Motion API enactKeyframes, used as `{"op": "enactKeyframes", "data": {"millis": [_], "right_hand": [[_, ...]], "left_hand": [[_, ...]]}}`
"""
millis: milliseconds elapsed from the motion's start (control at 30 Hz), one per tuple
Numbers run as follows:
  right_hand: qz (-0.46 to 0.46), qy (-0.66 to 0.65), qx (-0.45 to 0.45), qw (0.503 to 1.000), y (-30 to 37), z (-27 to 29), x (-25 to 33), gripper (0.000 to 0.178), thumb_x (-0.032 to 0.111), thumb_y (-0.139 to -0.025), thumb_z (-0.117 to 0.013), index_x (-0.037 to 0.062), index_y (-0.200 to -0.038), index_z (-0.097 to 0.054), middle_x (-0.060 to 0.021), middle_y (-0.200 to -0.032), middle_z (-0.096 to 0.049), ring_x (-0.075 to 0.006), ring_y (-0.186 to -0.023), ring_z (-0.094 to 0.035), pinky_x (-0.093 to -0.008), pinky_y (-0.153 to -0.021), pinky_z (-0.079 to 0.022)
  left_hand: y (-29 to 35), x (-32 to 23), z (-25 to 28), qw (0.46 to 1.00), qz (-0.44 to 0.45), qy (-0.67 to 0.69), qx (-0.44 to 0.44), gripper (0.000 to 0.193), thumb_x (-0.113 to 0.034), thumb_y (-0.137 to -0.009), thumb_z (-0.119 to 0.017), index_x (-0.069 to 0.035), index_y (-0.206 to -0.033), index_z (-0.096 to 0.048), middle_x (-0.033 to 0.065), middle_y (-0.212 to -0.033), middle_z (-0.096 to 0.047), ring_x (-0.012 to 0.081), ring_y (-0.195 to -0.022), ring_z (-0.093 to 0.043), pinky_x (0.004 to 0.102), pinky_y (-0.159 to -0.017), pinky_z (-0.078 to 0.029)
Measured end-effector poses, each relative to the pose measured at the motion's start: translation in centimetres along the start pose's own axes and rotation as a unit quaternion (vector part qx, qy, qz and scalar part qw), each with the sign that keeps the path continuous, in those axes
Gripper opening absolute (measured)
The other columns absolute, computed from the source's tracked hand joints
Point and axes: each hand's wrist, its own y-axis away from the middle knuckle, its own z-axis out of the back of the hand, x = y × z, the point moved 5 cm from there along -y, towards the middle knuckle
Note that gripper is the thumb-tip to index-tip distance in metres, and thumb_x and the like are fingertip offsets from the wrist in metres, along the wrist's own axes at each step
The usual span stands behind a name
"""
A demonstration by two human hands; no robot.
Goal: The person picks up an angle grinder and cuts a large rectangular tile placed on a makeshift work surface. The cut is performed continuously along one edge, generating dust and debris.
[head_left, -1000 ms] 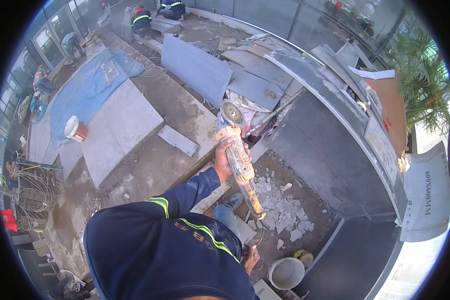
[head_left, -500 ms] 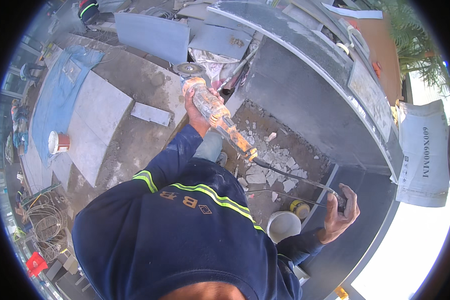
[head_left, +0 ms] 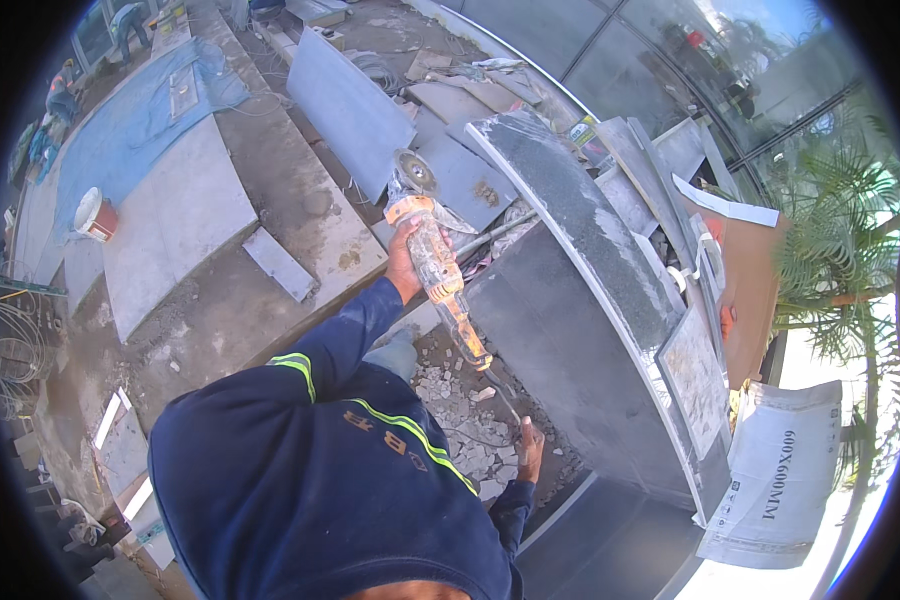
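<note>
Left hand [head_left: 402, 262] wrapped firmly round the orange, dust-covered grinder [head_left: 436, 265], fingers closed about its body near the head. Grinder is held up in the air, tilted — disc [head_left: 415, 173] above the hand, tail end pointing down and right of it. Cord [head_left: 503, 390] runs from that tail toward the right hand [head_left: 532, 452], which is below and right of the left one, fingers partly curled, thumb up by the cord; can't tell if it's closed on it.

Broken chips [head_left: 450, 405] lie on the ground just left of the right hand. Dark wall panel [head_left: 570, 340] rises right of both hands, grey ledge [head_left: 580, 215] along its top. Upright grey board [head_left: 350, 110] is above the left hand, beyond the disc. Left of that hand: short stone strip [head_left: 280, 264], then a big pale slab [head_left: 185, 225]. Farther left — red-and-white bucket [head_left: 96, 215] and blue sheet [head_left: 120, 140]. Well right of the right hand, a pale wrapper sheet [head_left: 775, 475]; palm leaves [head_left: 840, 260] above it.
</note>
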Motion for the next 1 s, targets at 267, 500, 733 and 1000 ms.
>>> {"op": "enactKeyframes", "data": {"millis": [267,500,733,1000], "right_hand": [[0.029,0.036,0.102,0.994,-12.5,-5.2,14.2,0.053,0.046,-0.098,-0.056,-0.0015,-0.119,-0.067,-0.02,-0.117,-0.067,-0.0244,-0.113,-0.063,-0.0378,-0.094,-0.049],[0.236,0.122,0.266,0.926,-19.9,-11.5,28.8,0.06,0.015,-0.09,-0.063,-0.0006,-0.145,-0.043,-0.0227,-0.132,-0.061,-0.0297,-0.121,-0.061,-0.0406,-0.101,-0.048],[0.303,0.377,0.173,0.858,-23.0,-18.7,35.0,0.073,0.034,-0.082,-0.075,-0.0045,-0.134,-0.04,-0.0302,-0.115,-0.065,-0.0443,-0.106,-0.065,-0.0495,-0.087,-0.054],[0.285,0.491,0.162,0.808,-25.7,-19.8,35.8,0.082,0.04,-0.078,-0.078,-0.0091,-0.134,-0.042,-0.0266,-0.087,-0.071,-0.0451,-0.085,-0.07,-0.0502,-0.075,-0.056]], "left_hand": [[-8.7,-0.3,-0.4,1.0,0.01,-0.008,0.011,0.047,-0.042,-0.084,-0.068,-0.007,-0.112,-0.058,0.013,-0.097,-0.064,0.0297,-0.087,-0.066,0.0521,-0.08,-0.056],[-15.0,-3.1,-1.4,0.998,-0.027,-0.006,-0.062,0.047,-0.042,-0.084,-0.069,-0.004,-0.11,-0.058,0.0134,-0.096,-0.064,0.0296,-0.088,-0.066,0.0501,-0.081,-0.057],[-17.1,-4.3,-2.5,0.997,-0.052,0.031,-0.052,0.045,-0.038,-0.085,-0.072,-0.005,-0.113,-0.057,0.0133,-0.096,-0.065,0.0295,-0.09,-0.068,0.051,-0.081,-0.058],[-16.4,-2.7,-3.8,0.994,-0.089,-0.035,-0.061,0.048,-0.035,-0.092,-0.072,-0.004,-0.121,-0.051,0.0159,-0.1,-0.064,0.0326,-0.094,-0.069,0.0532,-0.083,-0.06]]}}
